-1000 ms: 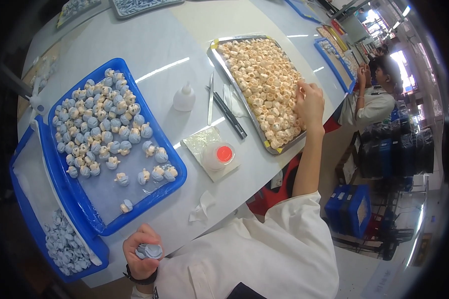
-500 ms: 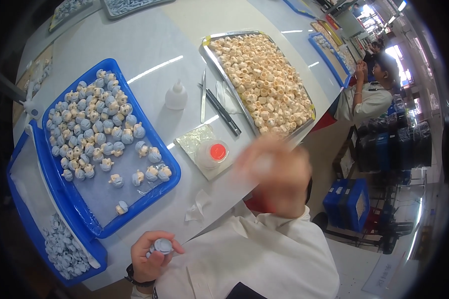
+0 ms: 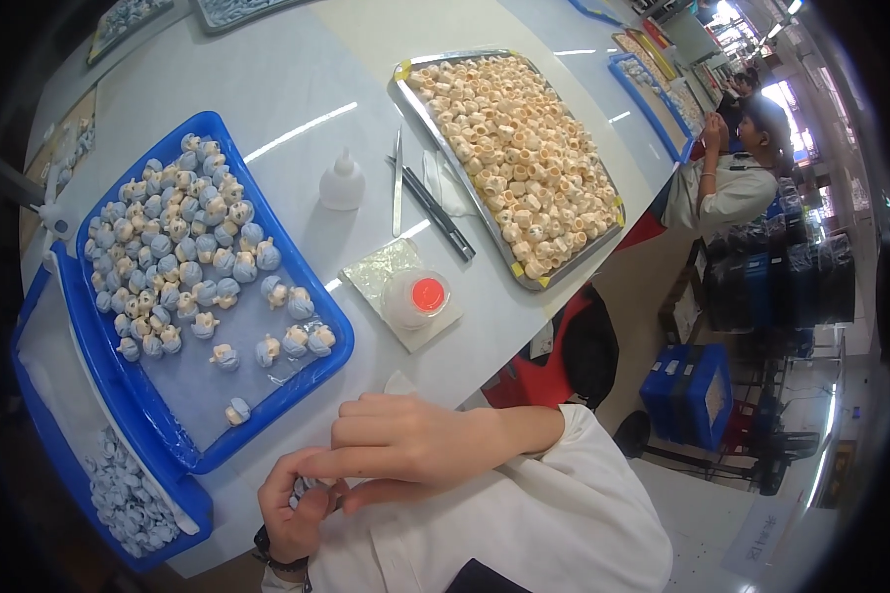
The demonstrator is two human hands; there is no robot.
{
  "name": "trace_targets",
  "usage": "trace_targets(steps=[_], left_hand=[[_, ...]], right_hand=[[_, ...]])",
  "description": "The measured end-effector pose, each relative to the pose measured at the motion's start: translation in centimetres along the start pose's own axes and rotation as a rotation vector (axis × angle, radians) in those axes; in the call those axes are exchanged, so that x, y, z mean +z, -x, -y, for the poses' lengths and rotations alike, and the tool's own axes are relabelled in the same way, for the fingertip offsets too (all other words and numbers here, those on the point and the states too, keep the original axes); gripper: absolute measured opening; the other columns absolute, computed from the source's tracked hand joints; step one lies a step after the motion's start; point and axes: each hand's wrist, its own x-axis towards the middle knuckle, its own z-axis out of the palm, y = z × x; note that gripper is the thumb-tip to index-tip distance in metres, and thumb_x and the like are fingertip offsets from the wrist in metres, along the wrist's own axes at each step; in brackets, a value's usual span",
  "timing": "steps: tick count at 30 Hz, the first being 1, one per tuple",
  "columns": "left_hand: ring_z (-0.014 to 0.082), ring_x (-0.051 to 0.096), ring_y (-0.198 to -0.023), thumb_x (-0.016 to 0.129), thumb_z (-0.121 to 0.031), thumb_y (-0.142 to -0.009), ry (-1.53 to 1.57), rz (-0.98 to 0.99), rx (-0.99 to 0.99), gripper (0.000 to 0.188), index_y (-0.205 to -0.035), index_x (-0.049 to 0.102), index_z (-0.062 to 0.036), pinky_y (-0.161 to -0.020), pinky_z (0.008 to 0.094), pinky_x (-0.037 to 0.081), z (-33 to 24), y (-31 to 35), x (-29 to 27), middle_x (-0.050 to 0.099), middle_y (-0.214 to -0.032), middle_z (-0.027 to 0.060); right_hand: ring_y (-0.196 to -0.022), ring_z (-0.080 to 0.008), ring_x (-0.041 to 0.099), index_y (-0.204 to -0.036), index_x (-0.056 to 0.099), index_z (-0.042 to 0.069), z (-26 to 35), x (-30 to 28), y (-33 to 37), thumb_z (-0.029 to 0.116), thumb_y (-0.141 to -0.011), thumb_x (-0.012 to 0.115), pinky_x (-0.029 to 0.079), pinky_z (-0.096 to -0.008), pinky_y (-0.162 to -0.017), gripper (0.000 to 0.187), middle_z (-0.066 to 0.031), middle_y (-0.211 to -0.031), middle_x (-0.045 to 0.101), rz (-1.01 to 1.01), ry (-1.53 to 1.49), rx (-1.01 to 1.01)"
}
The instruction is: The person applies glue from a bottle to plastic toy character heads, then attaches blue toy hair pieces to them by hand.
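My left hand, at the near edge of the table, is closed around a small grey-blue rounded piece, mostly covered by fingers. My right hand reaches across to it. Its fingers are bent together against the piece and the left fingertips; whatever they may grip is hidden. Left of the hands, a blue tray contains many small doll heads, cream with grey-blue hair caps. A second blue tray beside it has loose grey-blue pieces.
A metal tray of hollow cream pieces lies at the far right. Between the trays are a white squeeze bottle, tweezers, a black pen-like tool and a clear jar with red contents. A person sits further right.
My right hand has come from beside the metal tray down to my left hand and now meets it. The left hand still holds the grey-blue piece.
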Motion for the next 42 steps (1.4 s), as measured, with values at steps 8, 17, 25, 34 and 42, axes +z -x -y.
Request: trace_targets(steps=[8, 17, 25, 34, 42], left_hand=[[0.0145, 0.060, -0.079, 0.063, -0.022, -0.085, -0.161, 0.212, 0.036, 0.042, -0.113, 0.047, 0.0046, -0.072, 0.0259, 0.047, -0.4, -0.6, -0.8, 0.062, -0.086, 0.0111], [0.0117, 0.060, -0.076, 0.063, -0.029, -0.085, 0.017, 0.204, 0.040, 0.038, -0.103, 0.053, 0.0028, -0.070, 0.0224, 0.046, 0.6, 0.0, -1.9, 0.062, -0.085, 0.0093], [0.0086, 0.056, -0.069, 0.060, -0.028, -0.087, 0.068, 0.085, -0.003, 0.039, -0.109, 0.054, 0.0030, -0.063, 0.0204, 0.043, 0.7, 0.1, -1.5, 0.062, -0.080, 0.0073], [0.0052, 0.051, -0.069, 0.057, -0.021, -0.087, 0.255, 0.008, 0.010, 0.041, -0.119, 0.049, 0.0050, -0.063, 0.0189, 0.041, 0.8, -0.1, -1.4, 0.061, -0.090, 0.0081], [0.0100, 0.052, -0.076, 0.058, -0.010, -0.083, -0.125, 0.111, 0.084, 0.036, -0.116, 0.055, 0.0036, -0.070, 0.0220, 0.042, -0.5, -1.1, -1.0, 0.057, -0.083, 0.0061]], right_hand=[[-0.076, -0.0226, 0.055, -0.106, 0.058, -0.002, 1.3, -3.3, 1.1, 0.002, -0.069, 0.069, 0.045, -0.0312, -0.064, 0.038, -0.0089, -0.091, 0.056, -0.105, 0.191, -0.091], [-0.072, -0.0232, 0.055, -0.092, 0.063, 0.004, -1.3, -7.8, 2.1, -0.001, -0.066, 0.070, 0.043, -0.0318, -0.063, 0.027, -0.0074, -0.083, 0.059, -0.315, 0.820, 0.219], [-0.076, -0.0238, 0.053, -0.090, 0.063, 0.006, -1.6, -7.8, 2.1, -0.001, -0.065, 0.070, 0.041, -0.0335, -0.066, 0.026, -0.0051, -0.081, 0.058, -0.263, 0.921, 0.247], [-0.076, -0.0229, 0.056, -0.090, 0.064, 0.003, -2.1, -7.0, 3.6, -0.005, -0.062, 0.071, 0.043, -0.0305, -0.067, 0.030, -0.0080, -0.084, 0.061, -0.435, 0.756, 0.254], [-0.077, -0.0240, 0.060, -0.095, 0.061, 0.000, -0.1, -3.0, 2.2, -0.005, -0.061, 0.072, 0.046, -0.0303, -0.067, 0.036, -0.0136, -0.091, 0.064, -0.346, 0.234, 0.057]])
